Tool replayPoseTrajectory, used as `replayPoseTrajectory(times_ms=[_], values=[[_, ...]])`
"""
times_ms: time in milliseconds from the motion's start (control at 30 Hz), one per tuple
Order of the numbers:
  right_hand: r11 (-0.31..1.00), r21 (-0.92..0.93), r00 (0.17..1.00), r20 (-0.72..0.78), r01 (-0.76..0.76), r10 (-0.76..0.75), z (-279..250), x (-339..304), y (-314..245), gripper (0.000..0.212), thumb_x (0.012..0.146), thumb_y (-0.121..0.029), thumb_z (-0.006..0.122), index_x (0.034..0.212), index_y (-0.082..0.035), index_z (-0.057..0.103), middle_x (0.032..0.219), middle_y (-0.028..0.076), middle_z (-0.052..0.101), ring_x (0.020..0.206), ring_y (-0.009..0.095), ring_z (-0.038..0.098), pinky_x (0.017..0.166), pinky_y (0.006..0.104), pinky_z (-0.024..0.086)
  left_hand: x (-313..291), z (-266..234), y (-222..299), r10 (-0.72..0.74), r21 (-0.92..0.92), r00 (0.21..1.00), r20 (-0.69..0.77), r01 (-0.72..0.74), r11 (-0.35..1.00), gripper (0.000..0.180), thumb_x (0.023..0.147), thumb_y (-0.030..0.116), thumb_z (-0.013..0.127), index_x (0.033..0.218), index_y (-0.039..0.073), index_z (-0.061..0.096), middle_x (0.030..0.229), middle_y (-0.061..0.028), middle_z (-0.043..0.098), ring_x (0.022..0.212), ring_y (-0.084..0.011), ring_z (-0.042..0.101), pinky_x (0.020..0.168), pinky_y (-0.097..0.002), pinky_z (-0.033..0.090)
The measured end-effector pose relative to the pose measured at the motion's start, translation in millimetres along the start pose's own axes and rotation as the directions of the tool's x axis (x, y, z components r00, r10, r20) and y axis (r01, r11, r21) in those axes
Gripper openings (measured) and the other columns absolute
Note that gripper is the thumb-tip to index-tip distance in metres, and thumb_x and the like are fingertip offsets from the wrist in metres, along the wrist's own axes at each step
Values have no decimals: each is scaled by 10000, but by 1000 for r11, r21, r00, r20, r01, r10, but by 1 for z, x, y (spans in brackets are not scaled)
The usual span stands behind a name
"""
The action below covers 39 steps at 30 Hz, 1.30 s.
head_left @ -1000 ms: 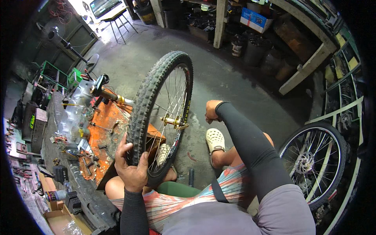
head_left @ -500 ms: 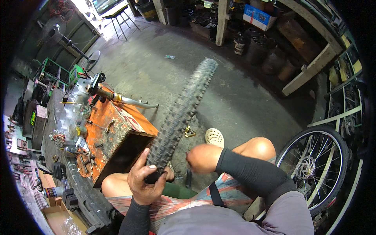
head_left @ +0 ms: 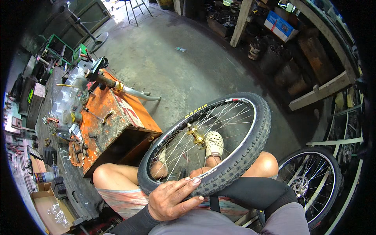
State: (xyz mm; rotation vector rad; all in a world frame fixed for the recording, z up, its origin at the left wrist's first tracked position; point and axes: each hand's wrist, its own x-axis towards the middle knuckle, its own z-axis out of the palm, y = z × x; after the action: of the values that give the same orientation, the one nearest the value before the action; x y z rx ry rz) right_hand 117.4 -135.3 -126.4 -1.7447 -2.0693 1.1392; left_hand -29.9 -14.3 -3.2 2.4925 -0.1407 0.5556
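A bicycle wheel with a knobby black tyre (head_left: 250, 150), silver spokes and a gold hub (head_left: 197, 137) lies tilted almost flat over my bare knees. My left hand (head_left: 172, 199) lies on the near part of the tyre, fingers spread over the tread. In a black sleeve, my right forearm (head_left: 254, 192) reaches in under the same near edge. Only the fingertips of my right hand (head_left: 199, 171) show inside the rim; the tyre hides the rest. My feet in pale clogs (head_left: 214, 144) appear through the spokes.
A rusty orange metal box (head_left: 117, 125) stands to the left, with tools and a bicycle part (head_left: 129, 91) on top. A second wheel with a disc rotor (head_left: 311, 188) leans at the right. An open cardboard box (head_left: 49, 211) sits lower left; shelves and posts line the back.
The wheel has swung from upright and edge-on to lying nearly flat over my knees. My right hand has dropped from the wheel's far side to its near edge, beside my left hand.
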Motion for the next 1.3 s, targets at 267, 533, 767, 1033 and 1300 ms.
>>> replayPoseTrajectory(times_ms=[267, 533, 767, 1033, 1300], values=[[998, 65, 992, -125, -5, 14, 15, 4, 4, 347, 957, -187, 704, 1262, -38, 776, 1239, 248, 772, 1151, 389, 758, 983, 542, 589, 7, -2, -4, -21, 6, 999, -46, 22, 1000, 354, 881, 205, 833, 1225, 194, 750, 1342, -183, 743, 1076, -334, 787, 843, -402, 649], [995, -69, 973, 214, -70, 83, -29, 15, -19, 333, 811, -151, 787, 1126, -58, 849, 1136, 208, 815, 1071, 370, 794, 866, 535, 633, 43, -35, -43, -122, 5, 980, -156, 124, 992, 509, 661, 30, 895, 1126, 130, 713, 1410, -250, 712, 1103, -369, 772, 917, -426, 595], [994, -107, 959, 279, -28, 57, -34, 15, -23, 259, 889, -178, 704, 1046, -28, 846, 1058, 208, 819, 1027, 371, 801, 855, 492, 632, 89, -60, -80, -326, -31, 891, -314, 334, 942, 756, 794, -41, 758, 1515, 17, 539, 1425, -252, 685, 1306, -360, 694, 1125, -447, 522], [992, -126, 968, 252, 23, 9, -44, 4, -29, 272, 897, -172, 681, 1056, -20, 841, 1058, 205, 822, 998, 370, 808, 830, 499, 640, 89, -89, -125, -360, 62, 897, -254, 387, 920, 681, 912, 22, 788, 1535, -93, 538, 1370, -209, 712, 1225, -242, 698, 1086, -373, 531], [993, -115, 980, 198, 20, 3, -51, -5, -33, 271, 910, -168, 663, 1059, -20, 835, 1051, 204, 822, 997, 363, 809, 831, 490, 642, 87, -94, -132, -404, 1, 890, -211, 414, 910, 687, 971, 56, 769, 1580, -93, 486, 1487, -224, 637, 1349, -271, 634, 1175, -392, 464]])
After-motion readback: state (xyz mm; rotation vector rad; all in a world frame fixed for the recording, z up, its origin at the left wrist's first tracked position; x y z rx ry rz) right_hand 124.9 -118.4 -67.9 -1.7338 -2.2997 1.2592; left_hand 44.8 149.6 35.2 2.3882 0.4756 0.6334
